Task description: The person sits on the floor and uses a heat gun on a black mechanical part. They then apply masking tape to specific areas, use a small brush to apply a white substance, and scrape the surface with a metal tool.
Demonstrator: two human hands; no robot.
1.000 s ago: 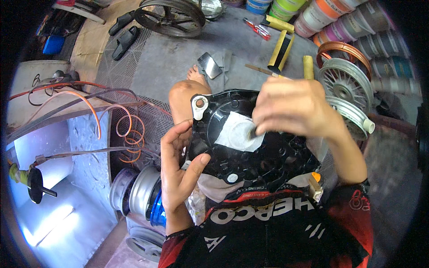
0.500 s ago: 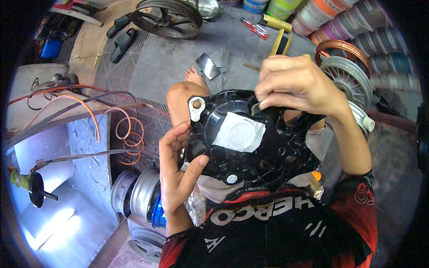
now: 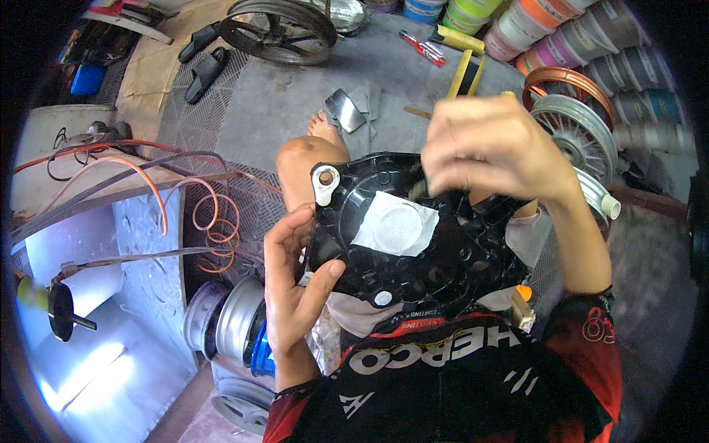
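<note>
Across my lap lies a glossy black motorcycle engine cover (image 3: 450, 258) with ribs, holes and a bare-metal lug at its upper left. A square of white masking paper (image 3: 396, 225) is stuck on its face, showing a round outline. My left hand (image 3: 292, 284) grips the cover's left edge, thumb on the near face and fingers at the rim. Over the top edge, my right hand (image 3: 498, 151) is closed with its fingers pinched together, smeared by motion. Something small seems to be between its fingertips, but I cannot make it out.
Wheel rims (image 3: 240, 321) stand at left by a lit metal booth (image 3: 111, 362) and coiled orange hose (image 3: 214, 214). More rims (image 3: 576, 136) are at right, below stacked paint buckets (image 3: 546, 29). A dark wheel (image 3: 277, 33), slippers (image 3: 205, 74) and yellow-and-black tool (image 3: 465, 70) lie on the floor.
My right hand has shifted slightly down along the cover's top edge and is now blurred; the small piece at its fingertips shows less. My left hand keeps its hold.
</note>
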